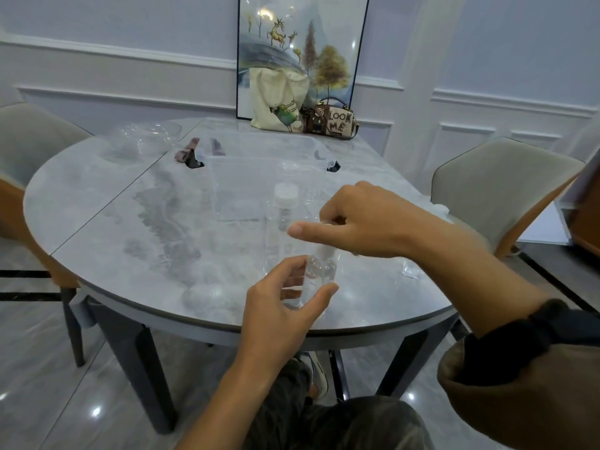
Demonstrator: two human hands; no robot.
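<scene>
My left hand [279, 300] is curled around the lower body of a clear plastic bottle [319, 271] near the table's front edge. My right hand [354, 219] sits over the top of that bottle, fingers bent around its cap, thumb sticking out to the left. The cap itself is hidden under the fingers. A second clear bottle with a white cap [285, 196] stands upright just behind and to the left. A clear plastic storage box [259, 157] lies further back on the table.
The round grey marble table [130, 222] also carries clear plastic bowls [149, 134] at back left, a cream tote bag [276, 99] and a patterned handbag [334, 120] against a framed picture. Crumpled clear plastic [410, 271] lies right of the bottle. Chairs stand at both sides.
</scene>
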